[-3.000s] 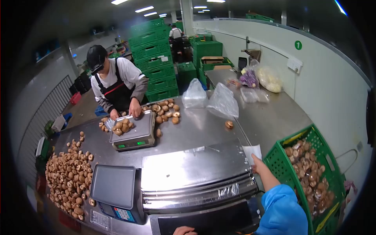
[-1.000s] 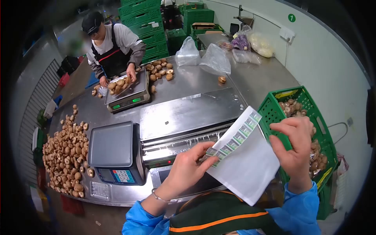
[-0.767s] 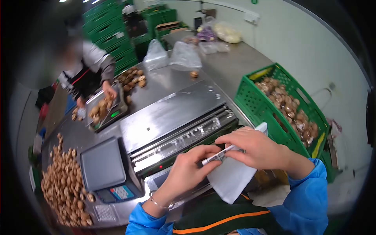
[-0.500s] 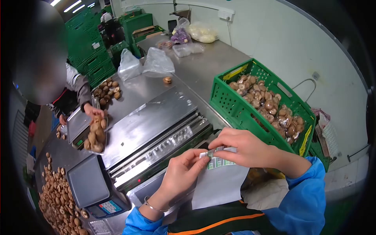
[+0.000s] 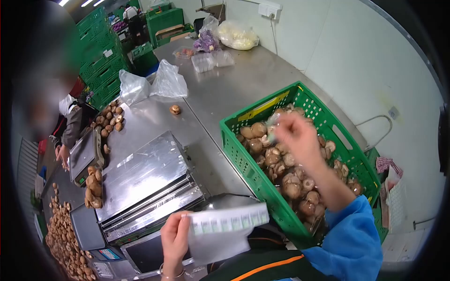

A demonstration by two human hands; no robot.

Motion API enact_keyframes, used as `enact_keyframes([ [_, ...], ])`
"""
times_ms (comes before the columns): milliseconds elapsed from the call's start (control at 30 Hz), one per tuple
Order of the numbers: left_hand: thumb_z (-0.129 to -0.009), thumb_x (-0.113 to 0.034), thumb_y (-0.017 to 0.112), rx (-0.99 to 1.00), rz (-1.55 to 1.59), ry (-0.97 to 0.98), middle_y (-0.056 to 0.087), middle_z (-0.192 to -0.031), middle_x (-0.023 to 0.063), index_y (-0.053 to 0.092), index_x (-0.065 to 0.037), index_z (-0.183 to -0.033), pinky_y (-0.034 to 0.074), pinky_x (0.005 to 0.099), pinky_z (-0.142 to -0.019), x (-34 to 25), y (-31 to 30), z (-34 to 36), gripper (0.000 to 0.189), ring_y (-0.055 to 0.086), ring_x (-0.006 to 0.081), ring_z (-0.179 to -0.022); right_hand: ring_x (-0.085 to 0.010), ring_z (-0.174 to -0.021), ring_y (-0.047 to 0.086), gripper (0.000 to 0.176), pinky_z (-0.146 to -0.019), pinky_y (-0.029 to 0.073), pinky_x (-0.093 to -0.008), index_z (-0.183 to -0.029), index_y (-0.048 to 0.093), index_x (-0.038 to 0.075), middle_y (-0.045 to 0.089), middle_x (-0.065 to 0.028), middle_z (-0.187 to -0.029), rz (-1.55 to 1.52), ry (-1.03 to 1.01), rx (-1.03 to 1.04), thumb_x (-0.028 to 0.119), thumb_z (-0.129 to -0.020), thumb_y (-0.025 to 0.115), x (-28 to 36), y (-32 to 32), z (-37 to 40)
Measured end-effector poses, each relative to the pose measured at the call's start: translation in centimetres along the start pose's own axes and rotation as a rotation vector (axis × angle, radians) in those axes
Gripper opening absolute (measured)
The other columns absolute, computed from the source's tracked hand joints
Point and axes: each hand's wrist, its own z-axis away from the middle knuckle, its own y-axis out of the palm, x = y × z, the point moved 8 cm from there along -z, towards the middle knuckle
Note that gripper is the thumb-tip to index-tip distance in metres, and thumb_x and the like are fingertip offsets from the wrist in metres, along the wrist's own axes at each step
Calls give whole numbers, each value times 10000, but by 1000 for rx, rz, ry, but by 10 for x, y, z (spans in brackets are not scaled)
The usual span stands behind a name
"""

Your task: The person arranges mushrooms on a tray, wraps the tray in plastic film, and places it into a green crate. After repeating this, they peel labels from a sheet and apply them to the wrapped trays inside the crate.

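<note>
My left hand (image 5: 175, 240) pinches the left edge of a white sheet of labels (image 5: 220, 241), which has a row of small green-and-white printed stickers along its upper part. My right hand (image 5: 300, 140) is over the green crate (image 5: 241, 164), fingers pinched together and slightly blurred. A small pale, greenish label (image 5: 271, 136) shows at its fingertips, right by the mushrooms. Film-wrapped packs of brown mushrooms (image 5: 291, 186) fill the crate beneath this hand.
Left of the sheet stand a metal wrapping machine (image 5: 145, 173) and a scale (image 5: 86, 229). Loose mushrooms (image 5: 65, 239) lie heaped at the far left. A co-worker's hands (image 5: 62, 154) are beside another scale (image 5: 83, 157). Plastic bags (image 5: 168, 79) lie on the steel table (image 5: 262, 70).
My right hand has left the label sheet and moved up and right over the crate. My left hand has moved down and left with the sheet. The view has shifted.
</note>
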Motion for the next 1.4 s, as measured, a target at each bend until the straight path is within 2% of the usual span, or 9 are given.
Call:
enact_keyframes([
  [200, -816, 40, 531, 217, -77, 181, 630, -807, 96, 628, 29, -871, 413, 202, -585, -17, 30, 15, 112, 550, 101, -668, -171, -713, 567, 395, -692, 449, -317, -982, 442, 21, 586, -74, -730, 177, 300, -23, 96, -693, 701, -250, -16, -73],
  [300, -774, 65, 558, 231, -71, 55, 619, -809, 99, 638, 28, -825, 416, 217, -588, -18, 25, 24, 102, 554, 112, -687, -238, -734, 582, 289, -697, 452, -317, -956, 482, 42, 589, -97, -741, 743, -129, -252, 91, -735, 662, -203, -44, -65],
  [467, -652, 74, 695, 10, 182, 52, 587, -884, 82, 490, -14, -1073, 454, 234, -692, -4, 17, 30, 476, 561, 121, -761, -92, -628, 545, 188, -567, 451, -242, -798, 641, 27, 611, -24, -716, 112, 793, 295, 188, -731, 711, -220, -60, 13],
  [567, -719, 64, 651, 38, 316, -11, 565, -941, 76, 383, -20, -1183, 446, 257, -756, -14, 42, 17, 542, 556, 125, -858, -92, -608, 528, 233, -554, 429, -227, -803, 552, 24, 572, -19, -671, 636, 251, 175, 168, -722, 717, -213, -52, 19],
  [667, -759, 50, 624, 40, 253, 23, 558, -947, 66, 403, -23, -1151, 452, 254, -752, -10, 43, 13, 457, 550, 120, -864, -76, -574, 495, 235, -524, 405, -223, -823, 511, 35, 532, -8, -639, 540, 229, -76, 152, -743, 698, -149, -84, 17],
  [767, -779, 25, 630, -23, 322, 9, 542, -933, 42, 418, -51, -1114, 458, 238, -743, -10, 46, 7, 404, 541, 96, -842, -37, -636, 498, 147, -579, 408, -190, -916, 547, 48, 552, 29, -707, -54, 521, 242, 115, -811, 626, -47, -42, 55],
  [900, -800, 19, 616, -23, 437, 90, 555, -914, 30, 428, -52, -1075, 454, 219, -724, -20, 46, 8, 340, 539, 76, -826, -82, -771, 562, 538, -696, 452, -226, -1266, 406, 61, 613, -37, -851, -3, 7, 420, 30, -779, 632, 33, 27, 95],
  [1133, -812, 1, 611, 63, 368, 157, 571, -896, 46, 432, -27, -1058, 467, 226, -697, -19, 24, 17, 305, 553, 84, -822, -163, -888, 587, 492, -744, 489, -270, -1274, 365, -33, 581, -180, -1039, -493, 216, 524, -85, -810, 521, 59, 39, 116],
  [1400, -892, -117, 531, 280, 204, 70, 598, -887, 38, 584, -5, -941, 436, 213, -702, -9, 6, 30, 133, 521, 56, -801, -130, -866, 599, 379, -744, 487, -239, -1181, 460, -53, 631, -118, -920, -254, 194, 394, -48, -817, 564, 65, 56, 116],
])
